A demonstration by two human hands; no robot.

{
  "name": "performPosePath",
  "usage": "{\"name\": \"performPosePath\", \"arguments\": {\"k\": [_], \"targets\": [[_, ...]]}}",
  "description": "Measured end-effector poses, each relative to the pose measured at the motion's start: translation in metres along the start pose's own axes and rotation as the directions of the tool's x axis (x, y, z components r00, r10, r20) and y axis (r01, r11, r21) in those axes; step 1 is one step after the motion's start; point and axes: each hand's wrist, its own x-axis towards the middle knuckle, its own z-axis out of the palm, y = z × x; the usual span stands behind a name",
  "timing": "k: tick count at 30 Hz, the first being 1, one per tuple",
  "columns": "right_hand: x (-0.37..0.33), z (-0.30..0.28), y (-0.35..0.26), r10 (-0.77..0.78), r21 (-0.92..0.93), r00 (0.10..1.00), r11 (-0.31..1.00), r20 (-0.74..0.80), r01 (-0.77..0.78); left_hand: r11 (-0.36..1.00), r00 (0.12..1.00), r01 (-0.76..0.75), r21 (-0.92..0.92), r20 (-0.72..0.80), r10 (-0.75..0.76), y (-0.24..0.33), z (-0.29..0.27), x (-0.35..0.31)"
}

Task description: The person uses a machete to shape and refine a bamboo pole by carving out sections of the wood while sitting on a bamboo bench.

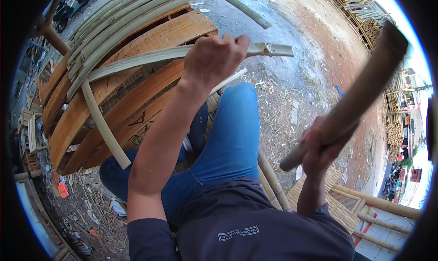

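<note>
My left hand [215, 58] is closed in a fist around a split bamboo strip [141, 62], which runs out on both sides of it. The strip lies across a curved wooden frame [182, 27], and its jointed end sticks out to the right. Raised off to the right, my right hand [320, 144] grips the narrow end of a thick wooden club [365, 90]. The club slants up and away, its dark broad end high at the right. My left fingertips are hidden under the fist.
Several bamboo strips [121, 26] lie side by side over the frame's far part. Another strip [104, 124] slants down beside my left knee. A bamboo pole [244, 10] rests beyond the frame. Shavings litter the ground [278, 101]. Bamboo poles with woven matting [337, 201] stand at lower right.
</note>
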Motion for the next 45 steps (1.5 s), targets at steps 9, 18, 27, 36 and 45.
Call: {"name": "performPosePath", "arguments": {"k": [9,18,27,36,45], "targets": [[0.017,-0.022,-0.020,-0.035,-0.141,0.999,0.989,0.028,0.039,0.998,0.999,-0.049,-0.025,0.003,0.049,0.006,-0.004,-0.009],[0.023,-0.060,-0.034,0.150,-0.379,0.983,0.920,0.106,-0.100,0.998,0.998,-0.057,0.004,0.030,0.057,-0.008,-0.002,-0.005],[0.042,-0.061,-0.065,0.454,-0.683,0.842,0.715,0.291,-0.149,0.995,0.994,-0.096,0.027,0.052,0.095,-0.009,0.005,-0.009],[0.044,-0.051,-0.060,0.546,-0.776,0.686,0.629,0.481,0.043,0.992,0.983,-0.118,0.036,0.146,0.112,-0.004,0.005,-0.016],[0.024,-0.078,-0.049,0.216,-0.444,0.918,0.895,0.333,-0.050,0.996,0.995,-0.093,-0.008,0.036,0.093,0.000,-0.008,-0.004]]}}
